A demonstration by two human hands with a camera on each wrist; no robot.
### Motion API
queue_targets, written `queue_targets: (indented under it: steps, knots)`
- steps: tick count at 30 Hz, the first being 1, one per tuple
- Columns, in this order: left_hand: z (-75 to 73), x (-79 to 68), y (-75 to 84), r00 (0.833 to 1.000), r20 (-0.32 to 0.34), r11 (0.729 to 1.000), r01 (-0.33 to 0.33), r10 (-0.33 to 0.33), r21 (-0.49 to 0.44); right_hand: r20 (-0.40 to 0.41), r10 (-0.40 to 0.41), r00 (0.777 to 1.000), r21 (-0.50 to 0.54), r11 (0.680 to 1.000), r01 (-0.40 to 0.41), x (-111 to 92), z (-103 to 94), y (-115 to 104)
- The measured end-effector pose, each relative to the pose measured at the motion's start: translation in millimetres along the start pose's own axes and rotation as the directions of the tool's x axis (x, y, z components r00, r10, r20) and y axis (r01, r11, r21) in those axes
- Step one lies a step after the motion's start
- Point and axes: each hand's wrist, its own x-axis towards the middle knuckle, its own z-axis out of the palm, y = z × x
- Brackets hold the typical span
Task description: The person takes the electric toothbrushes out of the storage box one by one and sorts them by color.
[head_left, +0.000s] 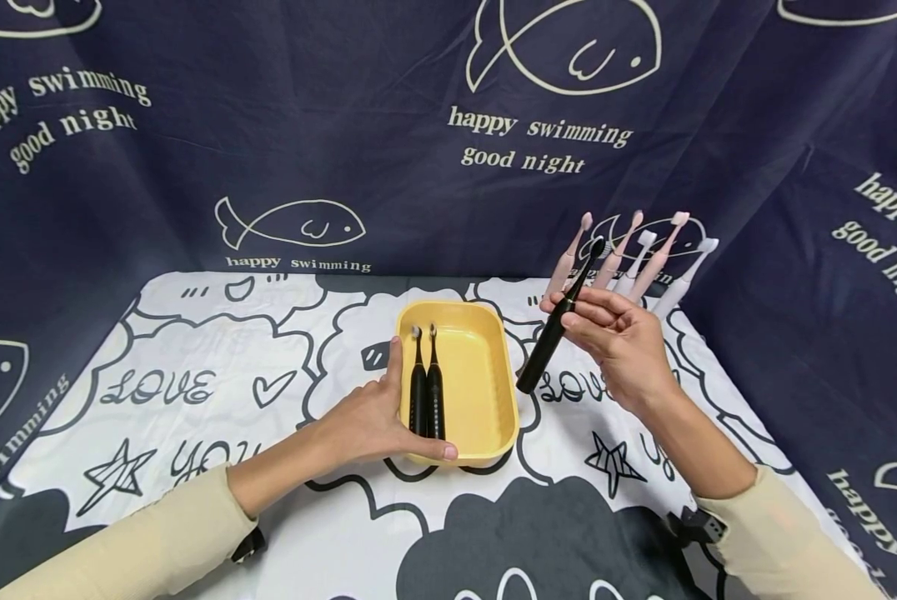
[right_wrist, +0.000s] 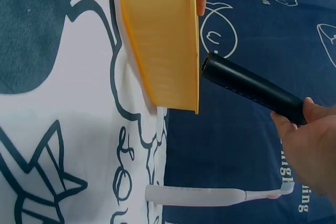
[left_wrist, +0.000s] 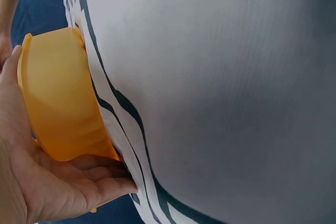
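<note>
Black toothbrush with a thick cylindrical handle (head_left: 548,340), held tilted in the air: brush head up, blunt base pointing down and leftward, just beside the right rim of the tray but apart from it. The right hand (head_left: 624,346) pinches it near the neck between thumb and fingers. Next to its base lies the shallow, rounded rectangular yellow tray (head_left: 482,383), resting on the table. Along the tray's left side are two slim black toothbrushes (head_left: 436,392), side by side, their heads toward the far end. The left hand (head_left: 373,421) is spread wide about the near left corner of the tray, thumb along the near rim, forefinger extended against the left side.

Behind the right hand stand three pale pink toothbrushes (head_left: 563,271) and two white toothbrushes (head_left: 672,293), upright and partly hidden by that hand. Beneath everything extends a white tablecloth with dark cloud shapes and outlined lettering (head_left: 306,575). Navy fabric walls printed with cream fish and words (head_left: 388,100) enclose the table. Both forearms wear beige sleeves (head_left: 786,533), with a small dark device (head_left: 699,527) visible at the right wrist.
</note>
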Motion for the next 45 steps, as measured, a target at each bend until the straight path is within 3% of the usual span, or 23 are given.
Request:
queue_targets:
  steps: [16,28,33,39,45]
  knots:
    - [0.0,0.0,-0.3,1.0,0.001,1.0,-0.002,0.002,0.013,-0.026,-0.083,0.996,0.03,0.996,0.084,0.2,-21.3,-6.2]
    - [-0.4,-0.8,0.0,1.0,0.0,1.0,-0.007,0.007,0.007,-0.064,-0.162,0.985,-0.012,0.987,0.161,2.3,-37.3,-10.6]
    - [-0.9,-1.4,0.1,1.0,0.002,1.0,-0.003,0.003,0.0,-0.112,-0.156,0.981,-0.004,0.988,0.157,2.0,-41.9,-12.6]
    - [-1.4,-1.6,0.2,1.0,0.012,1.0,-0.006,0.006,-0.01,-0.115,-0.174,0.978,-0.025,0.985,0.172,3.6,-50.2,-15.1]
    - [-1.3,-1.5,-0.2,1.0,0.011,1.0,-0.012,0.012,-0.008,-0.181,-0.121,0.976,-0.01,0.993,0.122,4.9,-60.0,-16.6]
